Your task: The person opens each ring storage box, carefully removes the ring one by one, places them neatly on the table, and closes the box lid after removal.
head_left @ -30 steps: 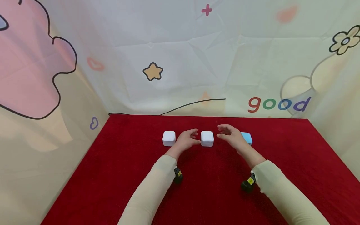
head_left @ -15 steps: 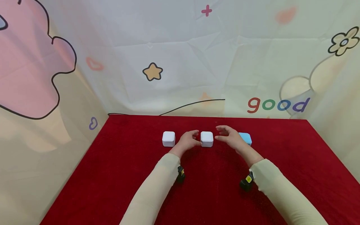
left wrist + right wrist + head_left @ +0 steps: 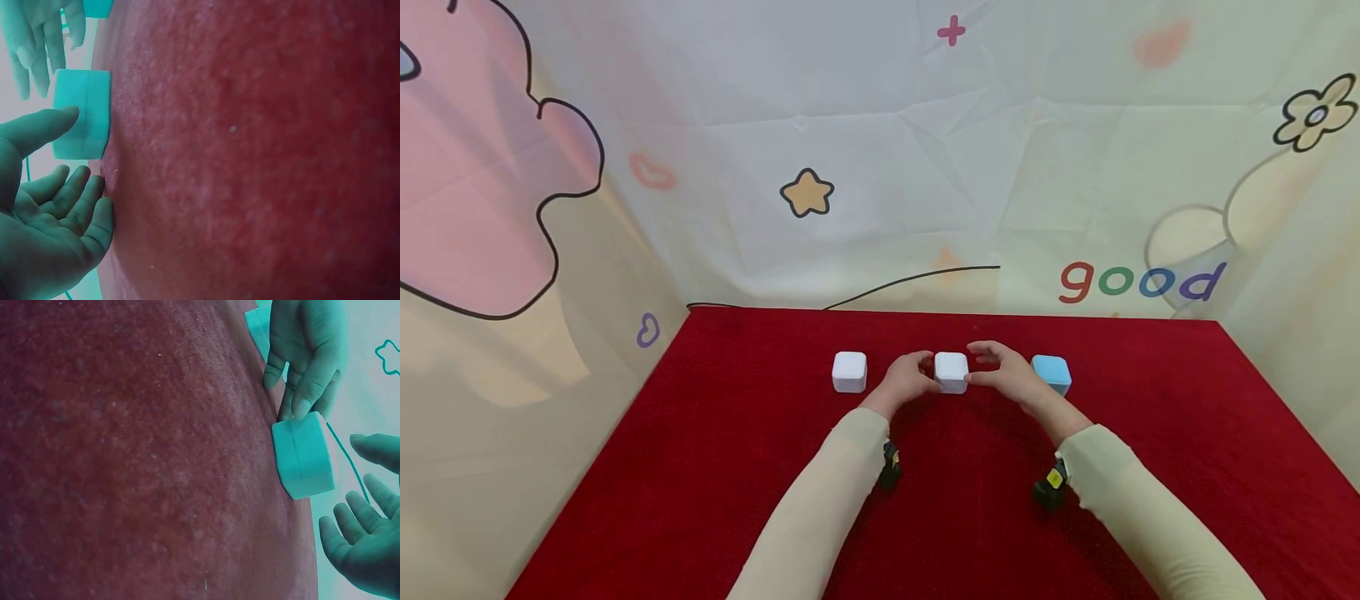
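A white rounded cube (image 3: 951, 372) stands on the red cloth between my two hands. My left hand (image 3: 905, 382) is at its left side, thumb and fingers loosely bent; whether the fingertips touch the cube I cannot tell. On the other side is my right hand (image 3: 1009, 373), its thumb tip close to the cube. In the right wrist view the right fingers (image 3: 356, 519) are spread and apart from the cube (image 3: 303, 456). A second white cube (image 3: 849, 372) sits to the left of the left hand. Just right of the right hand lies a light blue block (image 3: 1051, 372).
The red cloth (image 3: 760, 467) covers the table up to a printed curtain (image 3: 880, 167) behind it. A small dark device with a yellow mark (image 3: 1054, 479) is worn at the right wrist, and a similar one (image 3: 890, 467) at the left.
Both hands have moved inward toward the middle white cube, the right one further left and slightly nearer. More of the blue block shows now. The cubes stay in place.
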{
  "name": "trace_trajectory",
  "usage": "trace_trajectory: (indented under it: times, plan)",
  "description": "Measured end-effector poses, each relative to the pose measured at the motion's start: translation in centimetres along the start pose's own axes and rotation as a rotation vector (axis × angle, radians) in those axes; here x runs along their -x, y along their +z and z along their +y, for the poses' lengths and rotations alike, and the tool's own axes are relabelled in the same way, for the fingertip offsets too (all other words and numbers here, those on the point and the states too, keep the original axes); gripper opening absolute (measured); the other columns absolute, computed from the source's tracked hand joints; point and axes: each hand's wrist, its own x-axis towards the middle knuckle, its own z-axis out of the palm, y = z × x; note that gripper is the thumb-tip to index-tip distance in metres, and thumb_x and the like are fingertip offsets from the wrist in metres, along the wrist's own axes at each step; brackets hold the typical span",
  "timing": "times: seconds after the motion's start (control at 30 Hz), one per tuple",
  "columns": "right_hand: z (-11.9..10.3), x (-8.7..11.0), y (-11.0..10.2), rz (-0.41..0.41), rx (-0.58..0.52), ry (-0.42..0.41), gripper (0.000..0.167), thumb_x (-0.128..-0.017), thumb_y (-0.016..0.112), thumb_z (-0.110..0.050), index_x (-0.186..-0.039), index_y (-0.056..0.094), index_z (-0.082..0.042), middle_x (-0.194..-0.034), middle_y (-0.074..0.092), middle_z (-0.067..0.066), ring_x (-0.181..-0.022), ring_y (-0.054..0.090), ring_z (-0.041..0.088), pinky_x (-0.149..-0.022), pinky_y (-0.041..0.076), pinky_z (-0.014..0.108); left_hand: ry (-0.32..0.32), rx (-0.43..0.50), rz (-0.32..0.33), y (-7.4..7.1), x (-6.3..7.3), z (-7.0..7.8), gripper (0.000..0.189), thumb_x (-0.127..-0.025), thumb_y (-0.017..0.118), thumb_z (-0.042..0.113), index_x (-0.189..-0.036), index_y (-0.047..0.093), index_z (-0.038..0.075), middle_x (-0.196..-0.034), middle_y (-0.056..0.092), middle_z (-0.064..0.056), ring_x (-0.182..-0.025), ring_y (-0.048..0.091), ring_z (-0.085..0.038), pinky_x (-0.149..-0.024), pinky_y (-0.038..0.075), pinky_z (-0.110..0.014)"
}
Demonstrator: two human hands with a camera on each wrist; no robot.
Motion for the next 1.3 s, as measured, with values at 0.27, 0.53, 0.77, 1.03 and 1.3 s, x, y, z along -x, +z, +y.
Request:
trace_trajectory:
  times: [0.27, 0.53, 0.77, 1.03, 1.3]
  plan:
    - [-0.1, -0.4, 0.5, -0.013, 0.024, 0.000, 0.062, -0.098, 0.066, -0.012, -0.152, 0.039, 0.003, -0.155, 0.042, 0.029, -0.143, 0.041, 0.046, -0.113, 0.045, 0.057, 0.018, -0.003, 0.012, 0.4, -0.2, -0.3, 0.058, -0.090, 0.072, 0.006, -0.145, 0.053, 0.000, -0.143, 0.060, -0.019, -0.127, 0.057, -0.034, -0.112, 0.049, -0.047]
    - [0.0, -0.6, 0.7, -0.054, 0.016, -0.004, 0.064, -0.098, 0.064, -0.010, -0.154, 0.036, 0.005, -0.157, 0.040, 0.031, -0.144, 0.039, 0.048, -0.114, 0.043, 0.058, 0.023, -0.015, -0.002, 0.4, -0.2, -0.4, 0.057, -0.091, 0.072, 0.006, -0.145, 0.053, 0.000, -0.143, 0.060, -0.019, -0.128, 0.057, -0.033, -0.114, 0.047, -0.047]
    - [0.3, -0.8, 0.8, -0.079, 0.028, -0.004, 0.067, -0.099, 0.064, -0.010, -0.156, 0.033, 0.004, -0.158, 0.039, 0.032, -0.145, 0.040, 0.048, -0.114, 0.043, 0.059, 0.023, -0.019, -0.013, 0.4, -0.4, -0.4, 0.058, -0.090, 0.073, 0.005, -0.145, 0.054, 0.001, -0.143, 0.061, -0.019, -0.128, 0.057, -0.033, -0.115, 0.046, -0.047]
    - [0.5, -1.0, 1.3, -0.091, 0.068, -0.013, 0.068, -0.099, 0.064, -0.011, -0.158, 0.031, 0.004, -0.160, 0.037, 0.032, -0.145, 0.041, 0.047, -0.115, 0.043, 0.058, 0.014, -0.040, -0.017, 0.7, -0.9, -0.8, 0.060, -0.089, 0.073, 0.005, -0.146, 0.054, 0.002, -0.147, 0.059, -0.017, -0.133, 0.054, -0.031, -0.116, 0.045, -0.047]
    - [0.5, -1.2, 1.5, -0.090, 0.099, -0.026, 0.069, -0.099, 0.064, -0.011, -0.158, 0.031, 0.004, -0.159, 0.038, 0.032, -0.141, 0.044, 0.047, -0.112, 0.047, 0.055, 0.008, -0.045, -0.020, 0.6, -0.5, -0.2, 0.062, -0.091, 0.073, 0.005, -0.149, 0.052, 0.004, -0.152, 0.053, -0.017, -0.138, 0.049, -0.033, -0.119, 0.042, -0.049]
